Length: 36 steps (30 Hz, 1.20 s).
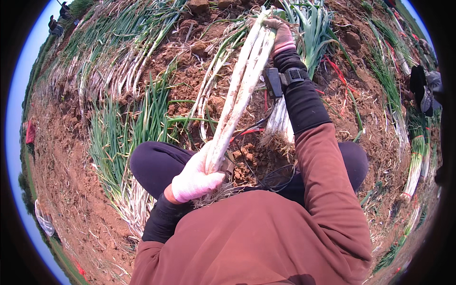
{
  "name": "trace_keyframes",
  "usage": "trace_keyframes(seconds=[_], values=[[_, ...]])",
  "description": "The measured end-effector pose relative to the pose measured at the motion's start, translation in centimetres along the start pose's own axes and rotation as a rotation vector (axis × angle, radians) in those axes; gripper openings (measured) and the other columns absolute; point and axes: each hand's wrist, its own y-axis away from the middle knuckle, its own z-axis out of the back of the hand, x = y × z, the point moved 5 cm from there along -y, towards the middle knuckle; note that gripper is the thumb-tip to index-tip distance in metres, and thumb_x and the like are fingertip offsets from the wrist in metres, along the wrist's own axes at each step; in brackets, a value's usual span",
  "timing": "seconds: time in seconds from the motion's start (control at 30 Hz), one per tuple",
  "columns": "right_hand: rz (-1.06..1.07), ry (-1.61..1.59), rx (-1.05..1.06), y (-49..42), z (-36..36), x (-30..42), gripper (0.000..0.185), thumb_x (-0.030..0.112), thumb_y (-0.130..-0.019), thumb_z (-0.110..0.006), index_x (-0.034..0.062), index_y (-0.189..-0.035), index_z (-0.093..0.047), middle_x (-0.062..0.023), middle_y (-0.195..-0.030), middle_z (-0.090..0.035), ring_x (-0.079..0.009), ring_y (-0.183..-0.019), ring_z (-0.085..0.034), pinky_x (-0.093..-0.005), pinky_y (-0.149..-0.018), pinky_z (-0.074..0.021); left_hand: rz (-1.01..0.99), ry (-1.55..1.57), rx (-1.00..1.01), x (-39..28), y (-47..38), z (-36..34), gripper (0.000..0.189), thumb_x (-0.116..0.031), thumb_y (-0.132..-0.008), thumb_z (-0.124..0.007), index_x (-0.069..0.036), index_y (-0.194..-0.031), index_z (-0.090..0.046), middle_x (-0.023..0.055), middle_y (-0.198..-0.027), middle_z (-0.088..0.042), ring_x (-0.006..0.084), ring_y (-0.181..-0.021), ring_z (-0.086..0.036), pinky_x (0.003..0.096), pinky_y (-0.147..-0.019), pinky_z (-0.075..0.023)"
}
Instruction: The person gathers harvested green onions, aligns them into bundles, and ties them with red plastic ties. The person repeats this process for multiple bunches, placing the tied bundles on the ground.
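Note:
My left hand (197,180), in a pale pink knit glove, is closed round the root end of a few thick spring onions (237,96) with soil on their white stalks. My right hand (279,34), in a dirty pink glove, grips the same stalks near their green tops. The stalks slant up from left to right between my hands. Under my right forearm lies another bunch of spring onions (280,119), roots towards me and leaves (313,39) pointing away. A dark device is strapped to my right wrist, with a cable hanging from it.
Piles of spring onions lie left of my knee (124,188) and at upper left (117,64). Red ties (340,76) lie on the reddish soil at right. Tied bundles (415,164) lie farther right, near another person's shoe (425,99). A loose cable (279,178) coils between my legs.

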Motion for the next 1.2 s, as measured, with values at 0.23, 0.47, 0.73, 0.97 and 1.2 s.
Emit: trace_keyframes(seconds=[0.23,0.47,0.73,0.97,1.2], values=[[0.522,0.750,0.108,8.3,-4.8,29.1,0.033,0.020,-0.087,-0.069,-0.0002,-0.112,-0.065,-0.0147,-0.096,-0.072,-0.0290,-0.083,-0.070,-0.0391,-0.078,-0.0582,0.071,0.127,0.336,-1.0,-6.7,-4.8,0.090,-0.025,-0.069,-0.086,0.000,-0.142,-0.041,0.0068,-0.097,-0.057,0.0113,-0.069,-0.053,0.0250,-0.060,-0.0435],[0.291,1.922,-0.692,13.7,15.9,44.9,0.046,0.027,-0.088,-0.074,0.0003,-0.124,-0.063,-0.0150,-0.104,-0.071,-0.0290,-0.093,-0.069,-0.0388,-0.081,-0.0554,0.669,0.859,0.770,9.7,-14.3,-14.9,0.070,-0.009,-0.080,-0.067,0.006,-0.141,-0.036,0.0043,-0.092,-0.049,0.0111,-0.070,-0.044,0.0257,-0.058,-0.0414],[-0.651,1.875,-0.415,26.4,43.1,23.9,0.035,0.016,-0.094,-0.066,0.0006,-0.124,-0.061,-0.0085,-0.108,-0.068,-0.0182,-0.091,-0.069,-0.0302,-0.072,-0.0569,1.167,1.120,0.601,19.7,-15.5,-17.6,0.023,-0.007,-0.088,-0.055,0.007,-0.106,-0.052,0.0081,-0.088,-0.057,0.0165,-0.079,-0.058,0.0302,-0.072,-0.0536],[0.042,0.486,-0.863,28.3,43.1,14.9,0.076,0.026,-0.092,-0.072,-0.0008,-0.150,-0.030,-0.0200,-0.131,-0.057,-0.0267,-0.111,-0.064,-0.0335,-0.077,-0.0597,1.067,0.760,0.417,19.3,-14.7,-15.9,0.025,-0.014,-0.094,-0.058,0.004,-0.109,-0.051,0.0107,-0.094,-0.059,0.0165,-0.075,-0.054,0.0313,-0.072,-0.0514],[-0.409,1.444,-1.010,23.4,41.8,10.7,0.088,0.054,-0.083,-0.072,-0.0144,-0.130,-0.046,-0.0324,-0.123,-0.061,-0.0408,-0.115,-0.062,-0.0410,-0.100,-0.0483,0.558,-0.290,0.633,17.2,-14.5,-15.3,0.037,-0.013,-0.082,-0.067,-0.002,-0.115,-0.054,-0.0010,-0.081,-0.056,0.0087,-0.064,-0.053,0.0233,-0.056,-0.0446]])
